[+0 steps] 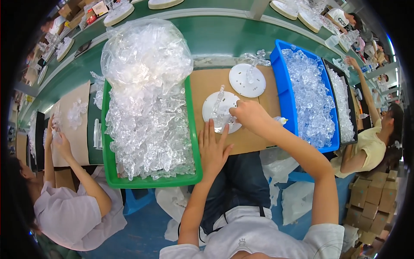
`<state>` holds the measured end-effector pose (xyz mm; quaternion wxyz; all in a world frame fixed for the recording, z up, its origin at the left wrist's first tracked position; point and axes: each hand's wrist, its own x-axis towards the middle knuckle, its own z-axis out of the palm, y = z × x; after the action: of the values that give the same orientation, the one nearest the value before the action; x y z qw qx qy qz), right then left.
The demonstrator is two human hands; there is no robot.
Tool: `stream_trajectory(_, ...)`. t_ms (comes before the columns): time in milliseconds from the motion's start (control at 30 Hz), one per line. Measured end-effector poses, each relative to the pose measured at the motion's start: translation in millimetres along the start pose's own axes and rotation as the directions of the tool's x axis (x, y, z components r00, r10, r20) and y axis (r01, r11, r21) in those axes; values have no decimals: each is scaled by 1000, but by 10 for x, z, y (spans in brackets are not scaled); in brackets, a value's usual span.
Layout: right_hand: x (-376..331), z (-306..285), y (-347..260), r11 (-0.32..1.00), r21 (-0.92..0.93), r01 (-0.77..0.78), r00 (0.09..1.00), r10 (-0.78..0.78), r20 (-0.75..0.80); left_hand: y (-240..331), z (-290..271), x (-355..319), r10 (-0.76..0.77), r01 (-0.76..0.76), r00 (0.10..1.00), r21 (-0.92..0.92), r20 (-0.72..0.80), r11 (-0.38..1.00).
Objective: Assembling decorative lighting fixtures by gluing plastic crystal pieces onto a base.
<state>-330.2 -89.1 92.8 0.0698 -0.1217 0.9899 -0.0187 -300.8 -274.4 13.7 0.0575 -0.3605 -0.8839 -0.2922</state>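
Note:
A round white disc (208,113) with clear plastic pieces (218,103) on it lies on the brown cardboard before me. My left hand (214,149) rests at its near edge, fingers stretched out and fingertips touching the disc. Over the right side of the same disc, my right hand (250,115) has its fingers curled together; what they pinch, if anything, is hidden. A second white disc (248,83) with a clear piece on it sits farther back to the right. Beside my right forearm is a small white bottle (280,120) with a yellowish tip.
At left stands a green tray (196,166) of clear plastic parts, a full clear bag (146,52) at its far end. A blue bin (284,93) of similar parts is at right, a black tray (351,140) beyond it. People work on both sides. A green conveyor (215,36) runs behind.

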Motion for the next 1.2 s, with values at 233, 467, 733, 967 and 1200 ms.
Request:
stream_trajectory(233, -688, -320, -485, 882, 438, -172, 797, 386, -465, -38, 17, -25, -7, 2, 998, 95, 57, 995)
stream_trajectory(467, -1327, 677, -734, 435, 878, -201, 433, 843, -319, 120, 46, -29, -108, 105, 988, -33, -111, 994)
stream_trajectory(733, -914, 972, -222, 503, 818, -280, 220, 863, -456, 170, 303, 223, -162, 155, 962, -51, -221, 987)
stream_trajectory(967, -1248, 644, -600, 551, 788, -273, 658, 705, -265, 122, 365, 222, -211, 191, 941, -99, -266, 977)
stream_trajectory(1200, -1127, 587, -595, 610, 704, -365, 711, 670, -213, 124, 332, 222, -168, 166, 954, -27, -249, 986)
